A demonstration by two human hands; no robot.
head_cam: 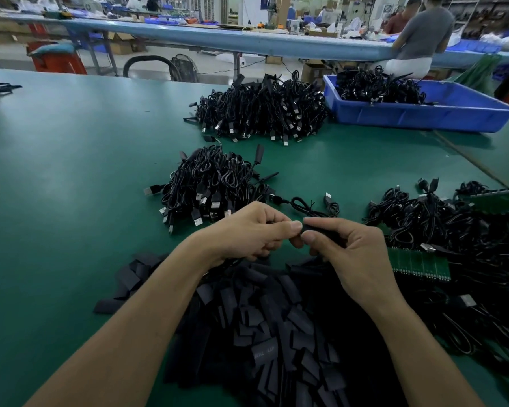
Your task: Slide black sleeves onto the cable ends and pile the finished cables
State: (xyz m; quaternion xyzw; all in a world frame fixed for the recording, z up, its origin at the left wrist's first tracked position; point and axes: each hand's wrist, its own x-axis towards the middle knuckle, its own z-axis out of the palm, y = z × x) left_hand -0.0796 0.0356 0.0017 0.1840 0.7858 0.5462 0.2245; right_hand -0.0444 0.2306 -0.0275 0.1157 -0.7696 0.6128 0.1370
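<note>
The left hand point(247, 230) and right hand point(353, 257), fingers curled, pinch one flat matte black sleeve point(321, 230). A thin glossy cable point(306, 211) loops behind.

Green table point(71, 160), long blue bench point(188, 33)

Faint white print on one black sleeve point(263, 352) — illegible.
</note>
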